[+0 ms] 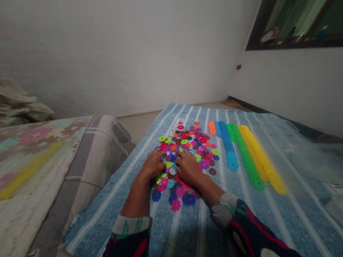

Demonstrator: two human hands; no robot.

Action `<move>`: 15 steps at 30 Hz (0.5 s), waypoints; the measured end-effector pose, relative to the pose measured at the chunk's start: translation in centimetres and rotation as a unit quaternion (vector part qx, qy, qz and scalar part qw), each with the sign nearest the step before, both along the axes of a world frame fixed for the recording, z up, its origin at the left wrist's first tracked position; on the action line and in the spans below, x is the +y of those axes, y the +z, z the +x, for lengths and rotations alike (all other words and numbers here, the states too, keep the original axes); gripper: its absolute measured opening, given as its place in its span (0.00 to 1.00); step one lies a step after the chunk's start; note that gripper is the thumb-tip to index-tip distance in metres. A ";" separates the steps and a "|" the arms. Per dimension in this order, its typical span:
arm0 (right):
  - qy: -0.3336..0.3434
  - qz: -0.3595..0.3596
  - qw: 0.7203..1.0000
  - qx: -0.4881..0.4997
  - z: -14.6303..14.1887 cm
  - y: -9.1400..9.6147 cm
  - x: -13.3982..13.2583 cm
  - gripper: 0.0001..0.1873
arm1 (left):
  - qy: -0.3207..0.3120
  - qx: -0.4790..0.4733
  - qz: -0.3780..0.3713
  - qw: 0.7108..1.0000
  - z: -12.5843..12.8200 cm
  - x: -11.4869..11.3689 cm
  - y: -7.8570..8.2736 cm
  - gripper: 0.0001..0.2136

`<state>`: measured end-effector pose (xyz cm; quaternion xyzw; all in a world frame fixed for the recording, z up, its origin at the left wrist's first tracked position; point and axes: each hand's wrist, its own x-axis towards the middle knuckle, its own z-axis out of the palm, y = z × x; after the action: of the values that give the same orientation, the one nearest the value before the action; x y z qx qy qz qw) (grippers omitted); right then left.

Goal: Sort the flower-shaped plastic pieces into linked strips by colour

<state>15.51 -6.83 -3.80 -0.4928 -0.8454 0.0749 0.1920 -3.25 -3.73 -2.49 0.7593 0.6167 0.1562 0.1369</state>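
A loose pile of flower-shaped plastic discs [206, 162] in many colours lies on the striped blue cloth. My left hand [153, 164] is at the pile's left side, its fingers curled around a dark disc [162, 157]. Just to the right, my right hand [188, 166] reaches into the middle of the pile with bent fingers, a brownish disc [177, 154] at the fingertips. Both palms face down, and they hide part of the pile. A pale blue disc [172, 171] shows between the hands.
Right of the pile lie overlapping rows of discs sorted by colour: orange [212, 127], blue [227, 144], green [245, 160] and yellow [264, 159]. A clear plastic sheet or bag [308, 160] lies farther right. At left stands a surface with a flowered cover [34, 142].
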 end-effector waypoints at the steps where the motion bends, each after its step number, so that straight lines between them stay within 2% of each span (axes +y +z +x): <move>1: 0.000 0.001 1.000 0.002 -0.1 0.1 0.0 0.06 | 0.000 -0.001 0.002 1.000 -0.1 0.1 -0.1 0.23; 6: -0.021 -0.005 0.999 0.049 -0.2 0.0 0.6 0.02 | 0.003 -0.004 0.003 1.000 -0.2 0.4 -0.2 0.23; 9: -0.028 -0.012 0.996 0.082 0.6 0.1 1.4 0.06 | 0.006 0.006 -0.005 1.000 -0.3 0.6 0.0 0.24; 12: -0.048 -0.019 0.992 0.116 3.0 1.0 2.9 0.09 | -0.001 0.005 -0.008 1.000 -0.4 0.8 0.1 0.25; 15: -0.111 0.005 0.987 0.113 7.2 2.4 5.1 0.08 | -0.006 -0.002 0.000 1.000 -0.6 0.9 0.2 0.23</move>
<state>22.76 -1.74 -1.35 -0.5709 -0.7589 0.1037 0.2956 -3.87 -2.83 -2.30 0.7628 0.6118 0.1567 0.1390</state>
